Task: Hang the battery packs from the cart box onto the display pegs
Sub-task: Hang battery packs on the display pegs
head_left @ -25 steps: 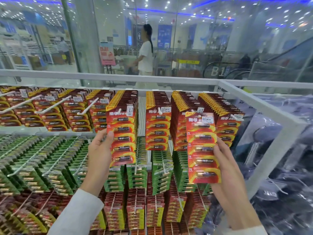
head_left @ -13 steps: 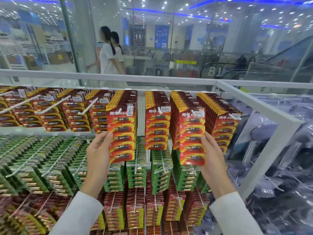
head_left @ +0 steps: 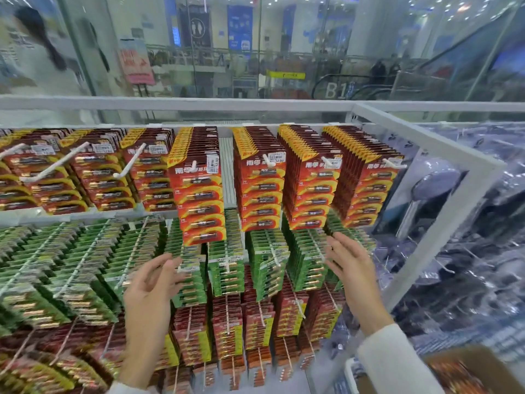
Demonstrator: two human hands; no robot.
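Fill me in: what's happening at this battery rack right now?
A person is stocking a peg display with battery packs. The left hand and right hand are both empty, fingers relaxed, held in front of the green packs just below the top row. The red packs in that row hang on white pegs. A cardboard box shows at lower right; its contents are too blurred to make out.

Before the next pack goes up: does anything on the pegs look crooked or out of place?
Mostly tidy. The red battery packs above the left hand hang lower than neighbouring stacks, slightly tilted, overlapping the green packs below.
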